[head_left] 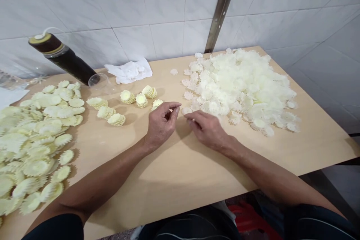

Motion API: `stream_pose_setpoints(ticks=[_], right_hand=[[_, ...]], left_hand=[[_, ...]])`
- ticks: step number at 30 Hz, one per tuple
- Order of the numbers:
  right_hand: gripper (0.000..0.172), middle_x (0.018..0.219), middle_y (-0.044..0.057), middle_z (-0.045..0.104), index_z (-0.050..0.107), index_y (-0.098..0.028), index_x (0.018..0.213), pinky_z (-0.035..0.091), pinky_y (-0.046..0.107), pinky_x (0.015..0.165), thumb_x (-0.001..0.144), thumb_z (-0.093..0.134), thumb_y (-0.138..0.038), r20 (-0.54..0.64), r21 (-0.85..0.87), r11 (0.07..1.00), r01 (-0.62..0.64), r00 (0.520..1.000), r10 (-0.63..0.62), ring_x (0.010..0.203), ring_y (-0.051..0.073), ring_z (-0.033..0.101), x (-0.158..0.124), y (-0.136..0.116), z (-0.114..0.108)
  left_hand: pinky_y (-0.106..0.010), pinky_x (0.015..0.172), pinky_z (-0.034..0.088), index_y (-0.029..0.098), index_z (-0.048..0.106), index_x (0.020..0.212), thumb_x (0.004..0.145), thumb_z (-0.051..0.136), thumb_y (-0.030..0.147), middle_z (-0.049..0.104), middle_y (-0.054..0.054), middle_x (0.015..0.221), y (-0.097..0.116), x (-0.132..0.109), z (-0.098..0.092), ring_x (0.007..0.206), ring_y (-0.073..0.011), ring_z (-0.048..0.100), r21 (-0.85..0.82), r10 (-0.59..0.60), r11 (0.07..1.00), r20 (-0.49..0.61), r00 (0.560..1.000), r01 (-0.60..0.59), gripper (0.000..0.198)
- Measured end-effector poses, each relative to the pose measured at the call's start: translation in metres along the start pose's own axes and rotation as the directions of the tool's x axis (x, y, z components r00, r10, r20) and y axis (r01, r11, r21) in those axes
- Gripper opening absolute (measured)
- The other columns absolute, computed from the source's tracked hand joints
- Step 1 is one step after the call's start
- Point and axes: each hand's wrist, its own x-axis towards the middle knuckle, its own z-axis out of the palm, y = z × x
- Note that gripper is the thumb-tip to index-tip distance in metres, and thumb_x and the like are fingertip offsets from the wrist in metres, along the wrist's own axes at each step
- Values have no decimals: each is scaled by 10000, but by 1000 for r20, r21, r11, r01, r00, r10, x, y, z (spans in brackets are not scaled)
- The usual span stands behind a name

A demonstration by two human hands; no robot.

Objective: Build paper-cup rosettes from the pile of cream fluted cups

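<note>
Over the middle of the table, my left hand (pixel 161 126) is closed in a pinch, thumb and forefinger pointing right. Facing it, a small gap away, my right hand (pixel 206 129) is closed too, its fingertips pressed together. Whatever either pinch may hold is too small or hidden to make out. Just behind my left hand, a pale yellow stack of frilled discs (pixel 156 104) is partly covered by it. Close beyond my right hand begins a large heap of thin, translucent, flower-shaped discs (pixel 242 82).
Several short frilled stacks (pixel 116 119) stand left of centre. Thicker yellowish frilled discs (pixel 36 142) spread over the left side. Behind are a dark bottle (pixel 69 60), a clear plastic cup (pixel 101 83) and crumpled white tissue (pixel 131 70). A tiled wall (pixel 165 3) borders the wooden table (pixel 157 195).
</note>
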Motion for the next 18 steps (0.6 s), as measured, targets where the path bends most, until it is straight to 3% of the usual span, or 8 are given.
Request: stream_pose_setpoints(ticks=[3,5,9,11,15,18], right_hand=[[313,1287,131,762,698,-188,1294,651,396,885,1055,498,-153,196,31,996,79,977,-83,1080,250,761,-6,-5,16],[342,1401,147,719,687,-188,1331,655,416,913,1059,483,-151,223,-9,998,69,973,-65,1150,276,755,-7,-3,18],[443,1565,280,564,580,-107,1467,673,500,793,1038,504,-185,82,-272,946,-174,976,203,1068,371,778,-5,9,4],[501,1599,326,504,524,-74,1513,671,517,730,1033,527,-217,-9,-343,908,-241,967,253,1063,406,775,-4,10,-3],[381,1412,203,696,603,-163,1429,674,432,888,1058,518,-191,-55,-139,989,-45,998,38,1203,311,740,-5,-3,-3],[303,1233,126,766,662,-216,1312,656,372,926,1065,500,-149,15,101,990,100,995,-102,1122,228,757,-8,-12,10]], left_hand=[[-278,673,502,204,760,1148,1022,598,324,750,-61,994,0,12,-11,607,-120,550,239,69,969,-13,998,-64,238],[-303,716,521,197,735,1208,1014,586,293,737,-83,1118,0,19,-20,624,-124,570,386,98,917,35,995,-103,263],[-394,804,553,201,706,1291,998,639,321,682,-127,1289,1,29,-36,857,-244,695,659,-17,747,147,989,-85,323],[-423,827,561,214,698,1310,1005,639,335,674,-131,1300,4,33,-42,975,-302,712,733,-110,677,188,976,-65,333],[-450,887,562,224,685,1318,1015,634,351,676,-139,1297,5,38,-50,1097,-348,706,785,-200,614,250,947,-78,332],[-451,891,557,231,668,1323,996,661,340,676,-137,1294,2,39,-54,1116,-359,702,795,-235,599,290,928,-96,345]])
